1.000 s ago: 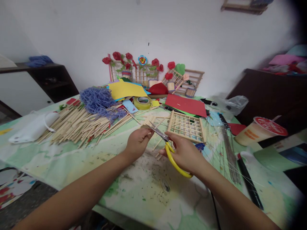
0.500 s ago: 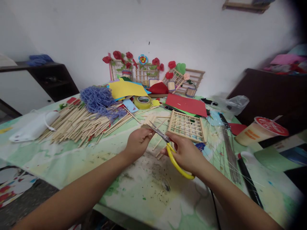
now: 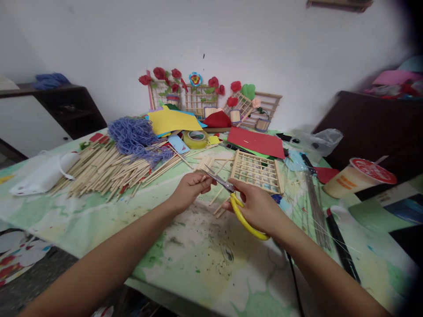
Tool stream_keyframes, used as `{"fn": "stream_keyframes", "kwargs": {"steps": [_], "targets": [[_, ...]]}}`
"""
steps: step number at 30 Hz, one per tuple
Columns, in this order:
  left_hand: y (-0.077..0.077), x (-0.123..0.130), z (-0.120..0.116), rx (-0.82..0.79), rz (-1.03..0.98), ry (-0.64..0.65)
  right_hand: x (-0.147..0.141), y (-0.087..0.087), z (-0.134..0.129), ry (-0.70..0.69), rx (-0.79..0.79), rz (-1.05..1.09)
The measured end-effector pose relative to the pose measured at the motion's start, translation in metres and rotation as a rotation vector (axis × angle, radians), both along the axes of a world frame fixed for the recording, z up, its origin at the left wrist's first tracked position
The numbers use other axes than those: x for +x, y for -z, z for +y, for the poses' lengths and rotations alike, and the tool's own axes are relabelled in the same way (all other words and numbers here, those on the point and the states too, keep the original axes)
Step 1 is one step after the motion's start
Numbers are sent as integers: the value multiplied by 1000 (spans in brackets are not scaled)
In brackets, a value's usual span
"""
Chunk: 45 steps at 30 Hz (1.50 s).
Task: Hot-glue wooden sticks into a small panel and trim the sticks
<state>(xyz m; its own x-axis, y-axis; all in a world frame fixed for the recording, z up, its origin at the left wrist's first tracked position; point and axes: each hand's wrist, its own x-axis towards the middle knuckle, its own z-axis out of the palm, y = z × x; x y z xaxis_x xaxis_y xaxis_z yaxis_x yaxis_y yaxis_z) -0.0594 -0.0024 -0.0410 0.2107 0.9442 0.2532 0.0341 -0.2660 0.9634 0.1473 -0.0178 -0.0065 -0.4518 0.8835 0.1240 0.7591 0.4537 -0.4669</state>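
Note:
My right hand (image 3: 253, 204) is wrapped round the yellow handles of the scissors (image 3: 246, 222), whose blades point up and left. At the blade tips my left hand (image 3: 191, 188) is closed, its fingers pinched together; what they hold is too small to make out. Just beyond the blades, short wooden sticks (image 3: 208, 163) lie side by side on the table. A wooden lattice (image 3: 257, 171) rests behind my right hand, and a few loose sticks lie between the hands.
At the left are a large pile of sticks (image 3: 99, 171), blue yarn (image 3: 130, 134) and a white glue gun (image 3: 44, 174). Yellow paper (image 3: 173, 121), tape (image 3: 195, 139) and red paper (image 3: 256, 141) lie behind. A cup (image 3: 358, 176) and wires (image 3: 317, 211) are at the right.
My left hand has turned slightly, with its fingers shifted at the blade tips. The scissors stay in my right hand. The whole view has moved a little.

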Motion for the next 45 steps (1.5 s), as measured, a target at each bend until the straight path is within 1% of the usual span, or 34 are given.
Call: {"fn": "stream_keyframes", "kwargs": {"steps": [3,8,17,23,30,36,45], "targets": [[1,-1,0,-123,-118,67,0,0,0,-6,3,-2],[2,-2,1,-254,-248,175,1,-4,0,-16,47,-13],[2,0,-2,-423,-429,277,3,-8,2,-38,-31,-1],[0,0,-3,-413,-451,288,3,-7,2,-38,10,-11],[2,-1,-2,-393,-437,295,3,-6,2,-32,78,-48],[3,-2,-2,-384,-428,286,4,-5,3,-39,67,-38],[4,-4,1,-306,-359,271,3,-4,1,-73,43,2]]}}
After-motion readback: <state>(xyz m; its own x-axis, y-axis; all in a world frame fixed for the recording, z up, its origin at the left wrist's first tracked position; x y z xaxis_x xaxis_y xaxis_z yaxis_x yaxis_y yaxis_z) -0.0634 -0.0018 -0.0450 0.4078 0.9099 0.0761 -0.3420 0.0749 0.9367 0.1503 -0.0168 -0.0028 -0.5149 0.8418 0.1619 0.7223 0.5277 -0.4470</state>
